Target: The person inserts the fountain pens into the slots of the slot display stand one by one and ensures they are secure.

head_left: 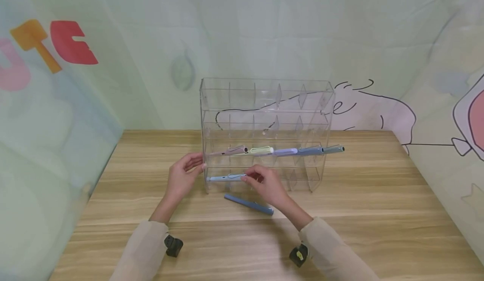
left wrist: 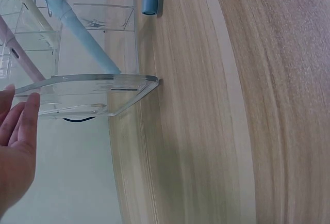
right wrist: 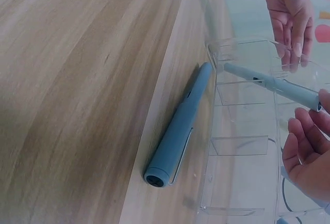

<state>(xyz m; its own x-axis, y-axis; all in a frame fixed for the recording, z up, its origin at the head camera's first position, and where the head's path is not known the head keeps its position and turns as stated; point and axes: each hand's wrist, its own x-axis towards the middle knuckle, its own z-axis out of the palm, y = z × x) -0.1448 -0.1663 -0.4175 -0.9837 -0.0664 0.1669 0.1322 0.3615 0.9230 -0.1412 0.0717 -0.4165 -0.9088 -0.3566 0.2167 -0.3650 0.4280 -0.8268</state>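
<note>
A clear acrylic display rack (head_left: 321, 176) with several tiers and dividers stands on the table. My right hand (head_left: 266, 185) pinches the cap end of a light blue pen (head_left: 223, 178) between thumb and fingers. That pen lies lengthwise along the lowest tier, its other end near the left side panel. At this panel is my left hand (head_left: 183, 176), its fairly straight fingers touching the outer side and edge. In front of the rack a darker blue pen (right wrist: 178, 123) with a wire clip lies slanted on the table.
One tier up, a row of pens lies end to end: mauve (head_left: 236, 150), pale green (head_left: 261, 150), lavender (head_left: 285, 151), blue (head_left: 311, 151) and grey-green (head_left: 333, 149). The last protrudes past the rack's right side. A printed cloth (head_left: 151, 62) hangs behind the wooden table (head_left: 378, 214).
</note>
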